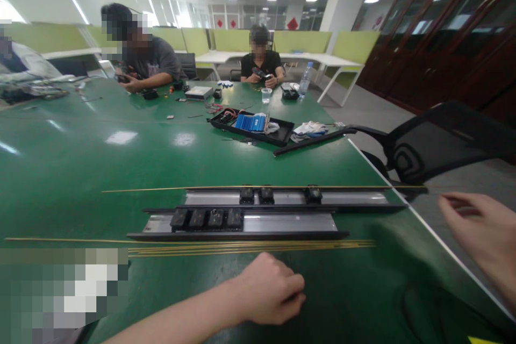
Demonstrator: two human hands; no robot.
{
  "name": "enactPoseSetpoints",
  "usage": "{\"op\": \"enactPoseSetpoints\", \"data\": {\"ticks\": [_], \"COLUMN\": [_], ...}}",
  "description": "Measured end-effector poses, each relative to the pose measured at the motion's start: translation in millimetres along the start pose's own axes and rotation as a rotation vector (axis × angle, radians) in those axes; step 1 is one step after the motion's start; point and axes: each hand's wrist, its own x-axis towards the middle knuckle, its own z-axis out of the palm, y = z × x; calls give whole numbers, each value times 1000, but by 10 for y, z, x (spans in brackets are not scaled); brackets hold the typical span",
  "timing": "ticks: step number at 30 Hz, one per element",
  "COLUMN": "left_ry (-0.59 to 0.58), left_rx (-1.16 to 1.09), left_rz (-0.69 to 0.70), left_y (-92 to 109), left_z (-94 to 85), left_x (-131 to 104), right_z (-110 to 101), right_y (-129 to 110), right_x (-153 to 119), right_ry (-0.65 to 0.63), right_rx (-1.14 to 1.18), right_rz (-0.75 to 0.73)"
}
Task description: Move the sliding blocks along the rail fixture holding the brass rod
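Showing two bare hands about a green tabletop (121,166), with thin brass-coloured rods and two metal channels laid crosswise. Curling the fingers of the left hand (276,287) inward, thumb near forefinger, just to the near side of the rod bundle (250,248) and apart from it; cannot tell of anything enclosed in the palm. Bending the fingers of the right hand (478,217) toward the thumb, seen past the tabletop's right edge, close to the right end of the single rod (278,187); cannot tell, through blur, between pinching this rod and merely standing beside it. Note the same rod along the far edge of the rear channel (350,198), reaching out past both ends. Note also three black blocks (266,194) in that channel, two near each other and one farther right. Compare the front channel (290,223), between rear channel and rod bundle, with four dark blocks (197,219) side by side toward the left. Observe farther back a black tray (285,130), well apart from both hands.
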Motion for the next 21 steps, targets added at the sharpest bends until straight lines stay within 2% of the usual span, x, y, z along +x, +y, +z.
{"op": "enactPoseSetpoints", "data": {"ticks": [3, 5, 7, 10, 13, 17, 21], "left_ry": [-2, 4, 15, 21, 15, 11, 22], "left_rx": [-4, -8, -10, -10, -3, 5, -2], "left_rz": [-3, -3, -1, 2, 0, 8, 8], "left_y": [2, 5, 7, 8, 8, 2, -6], "left_z": [1, 7, 17, 29, 29, 24, 27], "left_x": [1, -4, -12, -19, -16, -11, -13], "right_z": [-143, -212, -249, -218, -80, 129, 223], "right_y": [-491, -834, -1172, -1612, -1907, -2070, -2090], "right_x": [22, 84, 155, 228, 240, 191, 154], "right_ry": [-137, -124, -132, -113, -166, -304, -330], "right_rx": [135, 215, 250, 312, 345, 271, 245], "right_rz": [-323, -558, -677, -712, -691, -664, -666]}}
